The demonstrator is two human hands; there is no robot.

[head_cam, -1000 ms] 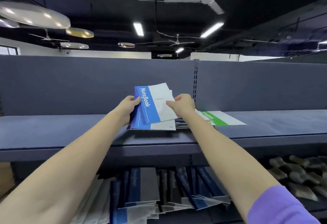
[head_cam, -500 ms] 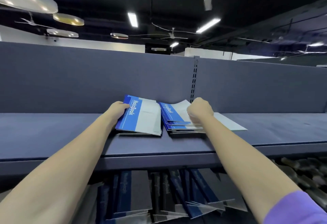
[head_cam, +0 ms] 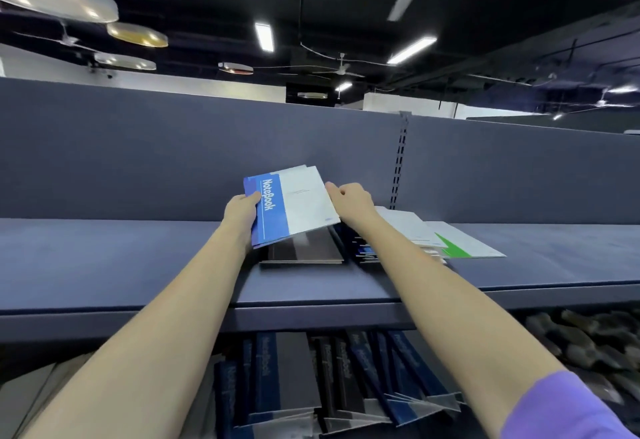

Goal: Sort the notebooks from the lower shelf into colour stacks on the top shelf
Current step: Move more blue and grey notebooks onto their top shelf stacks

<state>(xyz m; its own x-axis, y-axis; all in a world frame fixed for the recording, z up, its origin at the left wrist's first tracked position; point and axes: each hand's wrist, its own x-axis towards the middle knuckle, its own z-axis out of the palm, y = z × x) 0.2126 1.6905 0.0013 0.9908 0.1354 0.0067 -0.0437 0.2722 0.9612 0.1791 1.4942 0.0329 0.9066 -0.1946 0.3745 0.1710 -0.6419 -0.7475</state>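
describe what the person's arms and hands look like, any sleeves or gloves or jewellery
Both forearms are bare. The left hand and the right hand wear no gloves, and no rings, watch or bracelet show. The only clothing in view is a purple sleeve on the right upper arm, ending above the elbow like a short sleeve. No sleeve shows on the left arm in this view.

Top shelf [head_cam: 138, 258]: dark stack [head_cam: 301, 253], blue stack [head_cam: 367, 253], seemingly green-striped notebook [head_cam: 464, 244].

Ceiling strip lights [head_cam: 264, 36] glare above me; the lower shelf [head_cam: 311, 379] sits in shadow, edges bowed, slightly soft.
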